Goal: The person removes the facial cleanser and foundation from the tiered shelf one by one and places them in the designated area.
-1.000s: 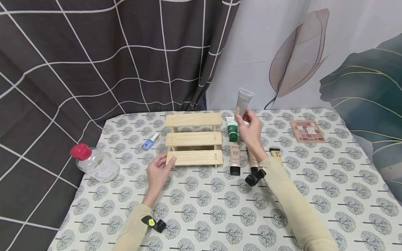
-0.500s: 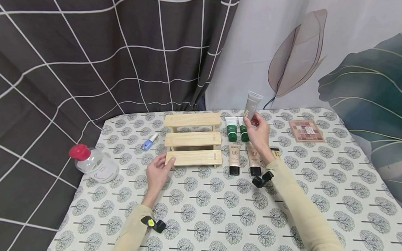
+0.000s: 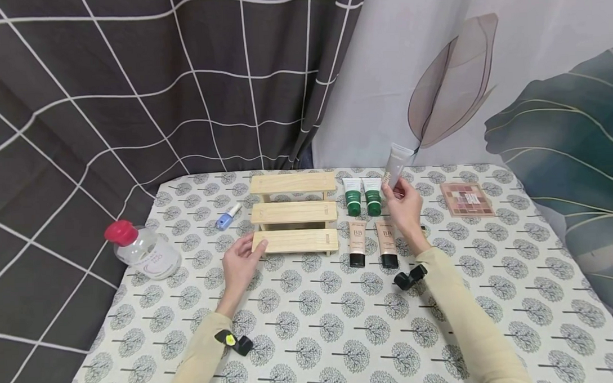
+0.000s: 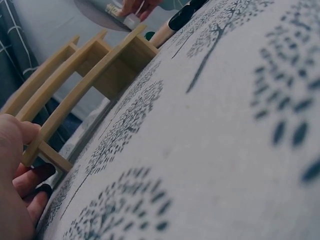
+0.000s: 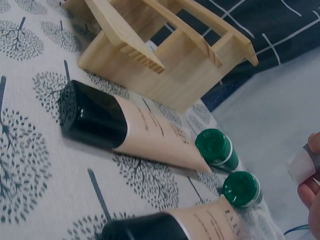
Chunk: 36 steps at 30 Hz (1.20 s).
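At the left end of the lowest step of a three-step wooden rack (image 3: 294, 213), my left hand (image 3: 240, 262) grips the board. In the left wrist view its thumb (image 4: 29, 132) lies on top and the fingers are beneath. Raised at the right, my right hand (image 3: 407, 206) pinches a grey squeeze tube (image 3: 397, 162), its flat end up and tilted right. The tube's white cap (image 5: 302, 168) shows in the right wrist view. Two green-and-white tubes (image 3: 353, 196) lie just left of this hand. Two beige BB cream tubes (image 3: 357, 239) with black caps lie nearer.
A clear bottle with a red cap (image 3: 150, 254) is at the left. Beside the rack lies a blue nail polish bottle (image 3: 227, 218). An eyeshadow palette (image 3: 467, 199) lies at the far right. Curtains (image 3: 191, 83) hang behind the table. My right wrist mostly hides a small black-and-gold item.
My right hand has moved right and slightly down with the grey tube, uncovering the second green tube and second BB cream tube. The left hand has stayed on the rack.
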Motion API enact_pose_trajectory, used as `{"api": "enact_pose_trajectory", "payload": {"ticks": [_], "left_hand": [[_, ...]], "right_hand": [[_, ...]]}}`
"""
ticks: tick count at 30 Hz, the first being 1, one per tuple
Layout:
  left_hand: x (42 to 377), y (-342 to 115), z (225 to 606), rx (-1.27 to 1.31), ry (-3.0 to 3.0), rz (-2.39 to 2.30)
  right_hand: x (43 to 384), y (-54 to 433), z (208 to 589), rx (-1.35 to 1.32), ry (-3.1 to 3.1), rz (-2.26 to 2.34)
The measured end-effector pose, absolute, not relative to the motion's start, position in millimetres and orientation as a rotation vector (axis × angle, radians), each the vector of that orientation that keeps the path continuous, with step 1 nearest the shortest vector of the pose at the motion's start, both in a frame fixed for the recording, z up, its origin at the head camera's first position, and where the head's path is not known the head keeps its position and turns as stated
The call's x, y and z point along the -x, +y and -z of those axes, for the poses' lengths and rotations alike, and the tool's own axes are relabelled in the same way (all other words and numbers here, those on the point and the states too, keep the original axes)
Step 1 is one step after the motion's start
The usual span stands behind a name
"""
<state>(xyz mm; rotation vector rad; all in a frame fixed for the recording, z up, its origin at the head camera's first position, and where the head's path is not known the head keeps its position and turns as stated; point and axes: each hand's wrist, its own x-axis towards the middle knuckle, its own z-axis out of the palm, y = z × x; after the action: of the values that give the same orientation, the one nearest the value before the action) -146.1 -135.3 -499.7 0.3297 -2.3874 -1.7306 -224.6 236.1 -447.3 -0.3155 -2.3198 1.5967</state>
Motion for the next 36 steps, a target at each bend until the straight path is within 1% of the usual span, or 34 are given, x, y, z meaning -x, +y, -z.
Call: {"api": "enact_pose_trajectory", "payload": {"ticks": [26, 36], "left_hand": [[145, -134, 498, -0.351, -2.4, 1.735], [145, -134, 499, -0.342, -2.394, 1.723]], "right_hand": [[215, 267, 457, 0.511, -2.415, -1.556], [212, 278, 462, 0.513, -2.408, -1.513]]}}
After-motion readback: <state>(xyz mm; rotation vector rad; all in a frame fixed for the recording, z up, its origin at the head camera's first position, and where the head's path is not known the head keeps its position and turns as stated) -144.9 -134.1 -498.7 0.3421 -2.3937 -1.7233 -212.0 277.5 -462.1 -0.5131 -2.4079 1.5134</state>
